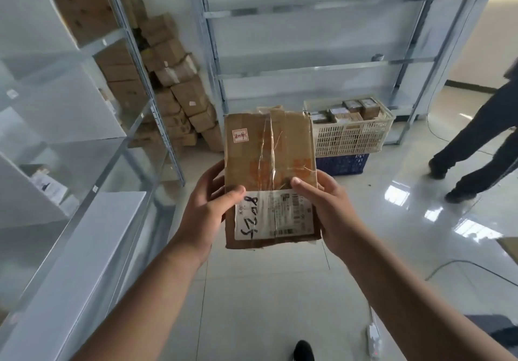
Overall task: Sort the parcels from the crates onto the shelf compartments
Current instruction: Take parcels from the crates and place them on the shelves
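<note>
A flat brown cardboard parcel (pixel 269 164), taped down its middle, carries a white shipping label with black handwriting and a small red-edged sticker near its top left. I hold it up in front of me with both hands. My left hand (pixel 208 206) grips its left edge with the thumb on the label. My right hand (pixel 329 209) grips the right edge, thumb on top. Behind it a cream crate (pixel 350 136) with several small parcels sits on a blue crate (pixel 343 164). White shelf compartments (pixel 70 125) line the left side.
A metal shelf rack (pixel 308 66) stands against the back wall. Many cardboard boxes (pixel 179 99) are piled in the back left corner. A person's legs in dark trousers (pixel 476 147) stand at right. A cable and a power strip (pixel 374 335) lie on the glossy tiled floor.
</note>
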